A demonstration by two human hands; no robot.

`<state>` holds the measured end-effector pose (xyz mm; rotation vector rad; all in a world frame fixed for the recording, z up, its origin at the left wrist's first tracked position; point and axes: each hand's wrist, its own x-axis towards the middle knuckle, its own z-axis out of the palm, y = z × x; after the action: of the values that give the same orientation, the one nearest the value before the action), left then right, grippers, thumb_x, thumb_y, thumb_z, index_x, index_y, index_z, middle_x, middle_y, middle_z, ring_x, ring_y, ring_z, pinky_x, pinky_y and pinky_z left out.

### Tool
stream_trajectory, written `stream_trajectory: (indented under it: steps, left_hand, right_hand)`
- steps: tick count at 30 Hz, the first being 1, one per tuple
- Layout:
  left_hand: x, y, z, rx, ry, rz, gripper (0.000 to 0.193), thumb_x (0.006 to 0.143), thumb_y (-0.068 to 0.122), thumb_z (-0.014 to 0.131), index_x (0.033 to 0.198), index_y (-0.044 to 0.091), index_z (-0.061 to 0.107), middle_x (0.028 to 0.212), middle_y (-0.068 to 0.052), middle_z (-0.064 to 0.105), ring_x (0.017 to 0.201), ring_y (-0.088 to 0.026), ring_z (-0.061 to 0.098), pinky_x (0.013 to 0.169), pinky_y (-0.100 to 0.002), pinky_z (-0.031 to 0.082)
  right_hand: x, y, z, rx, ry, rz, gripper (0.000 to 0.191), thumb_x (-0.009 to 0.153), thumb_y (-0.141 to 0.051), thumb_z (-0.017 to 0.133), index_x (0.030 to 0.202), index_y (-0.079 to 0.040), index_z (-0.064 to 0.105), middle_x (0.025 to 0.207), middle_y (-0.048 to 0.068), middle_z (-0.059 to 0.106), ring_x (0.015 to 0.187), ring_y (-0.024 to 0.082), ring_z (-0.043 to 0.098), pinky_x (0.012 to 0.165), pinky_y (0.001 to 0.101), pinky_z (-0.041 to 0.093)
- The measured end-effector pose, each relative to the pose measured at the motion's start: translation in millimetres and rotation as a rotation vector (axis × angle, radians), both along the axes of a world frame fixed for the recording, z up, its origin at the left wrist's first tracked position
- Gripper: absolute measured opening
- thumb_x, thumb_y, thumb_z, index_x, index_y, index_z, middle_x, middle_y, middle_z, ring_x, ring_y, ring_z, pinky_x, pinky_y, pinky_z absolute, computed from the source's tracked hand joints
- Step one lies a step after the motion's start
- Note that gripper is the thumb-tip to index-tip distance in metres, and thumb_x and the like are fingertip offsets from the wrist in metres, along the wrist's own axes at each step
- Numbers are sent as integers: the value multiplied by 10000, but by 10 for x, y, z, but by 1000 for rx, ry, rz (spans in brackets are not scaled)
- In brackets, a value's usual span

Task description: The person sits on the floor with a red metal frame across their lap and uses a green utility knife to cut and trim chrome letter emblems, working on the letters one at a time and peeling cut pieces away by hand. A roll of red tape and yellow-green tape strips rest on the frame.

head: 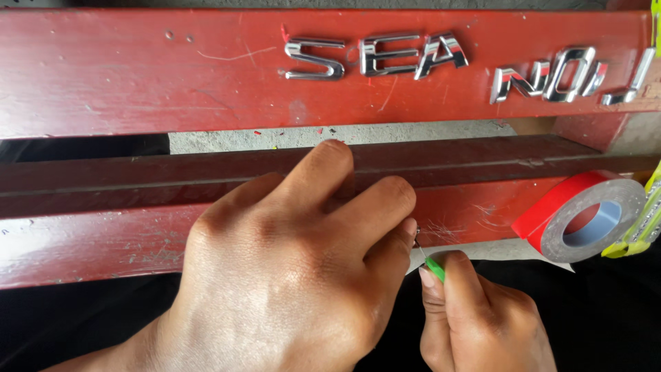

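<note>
Single head view, looking down from close range.
We get one camera only, worn on our head, tilted down and forward at the red painted panel (pixel 138 69); very near, so our left hand (pixel 289 275) fills the lower middle and our right hand (pixel 475 317) sits at the bottom edge. No second view overlaps.

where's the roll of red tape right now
In the head view, the roll of red tape leans against the red panel at far right, just above the right hand.
</note>
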<state>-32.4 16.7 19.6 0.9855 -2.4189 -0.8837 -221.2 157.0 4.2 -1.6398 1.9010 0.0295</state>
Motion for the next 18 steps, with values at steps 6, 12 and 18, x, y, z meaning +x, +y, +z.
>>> stream_trajectory:
  steps: [6,12,18]
  left_hand:
    - [-26,46,46,3,-65,6,138,844,150,748,719,92,752,840,28,618,840,-193,594,541,-334,535]
    - [13,-17,51,-24,21,13,138,848,145,762,724,93,734,828,20,604,818,-199,589,547,-338,529]
    - [31,15,5,-35,19,-14,189,848,176,792,702,100,698,814,30,599,798,-179,593,550,-329,527]
  right_hand:
    - [-21,132,35,7,-6,-13,156,943,-150,620,893,-4,597,601,207,649,502,395,662,440,505,478]
    - [-260,406,-25,15,-28,-26,151,929,-182,634,958,-35,657,547,163,626,469,340,668,442,456,496]
    - [-396,624,10,50,-101,-106,167,988,-255,644,1004,-93,683,570,78,639,495,245,694,500,384,508]
